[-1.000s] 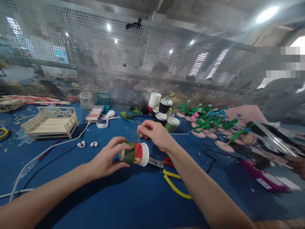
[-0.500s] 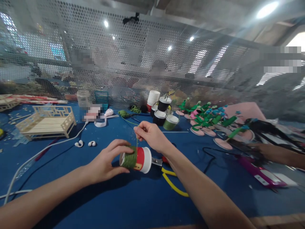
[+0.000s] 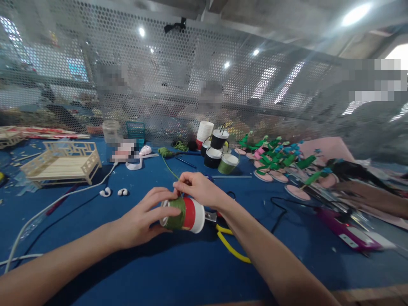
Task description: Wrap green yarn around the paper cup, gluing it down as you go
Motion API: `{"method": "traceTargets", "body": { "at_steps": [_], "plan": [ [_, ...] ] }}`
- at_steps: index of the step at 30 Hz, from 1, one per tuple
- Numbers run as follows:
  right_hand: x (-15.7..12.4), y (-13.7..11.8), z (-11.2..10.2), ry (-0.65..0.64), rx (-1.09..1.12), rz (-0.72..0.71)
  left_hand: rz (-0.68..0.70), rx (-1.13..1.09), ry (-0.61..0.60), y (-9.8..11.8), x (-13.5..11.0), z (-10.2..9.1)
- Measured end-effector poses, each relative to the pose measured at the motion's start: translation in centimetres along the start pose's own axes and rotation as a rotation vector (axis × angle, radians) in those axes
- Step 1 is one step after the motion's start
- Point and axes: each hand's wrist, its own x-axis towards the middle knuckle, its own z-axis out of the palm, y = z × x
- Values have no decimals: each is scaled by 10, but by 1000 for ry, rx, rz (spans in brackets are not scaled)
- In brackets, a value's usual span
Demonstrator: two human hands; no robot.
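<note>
A red and white paper cup (image 3: 190,214) lies on its side above the blue table, its lower half wound with green yarn (image 3: 174,216). My left hand (image 3: 145,219) is closed around the wrapped end. My right hand (image 3: 196,189) pinches the green strand at the cup's upper side, close to my left fingertips. From there the strand runs back to a small green yarn ball (image 3: 165,151). Just right of the cup's rim lie pliers with yellow handles (image 3: 234,250), partly hidden behind my right forearm.
Yarn-wrapped cups (image 3: 228,163) and a stack of white cups (image 3: 205,131) stand at the back. A wooden model bed (image 3: 65,163) and earphones (image 3: 105,192) are left. Green craft plants (image 3: 280,159), a purple device (image 3: 349,233) and another person's hand (image 3: 357,193) are right.
My right hand has moved down and slightly left, nearer the cup and my left fingers. The cup has turned a little. At the right, the other person's hand has shifted.
</note>
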Motion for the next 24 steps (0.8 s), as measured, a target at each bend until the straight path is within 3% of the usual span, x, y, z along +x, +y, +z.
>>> {"method": "traceTargets", "body": {
  "at_steps": [9, 15, 19, 24],
  "plan": [
    [0, 1, 0, -32, -140, 27, 43, 64, 22, -1, 1, 0],
    [1, 4, 1, -16, -270, 21, -7, 30, 8, -3, 0, 2],
    [3, 7, 2, 33, -308, 19, -116, -41, -51, -4, -1, 1],
    [2, 7, 4, 115, -391, 17, -374, -242, -39, -3, 0, 1]
  ]
}}
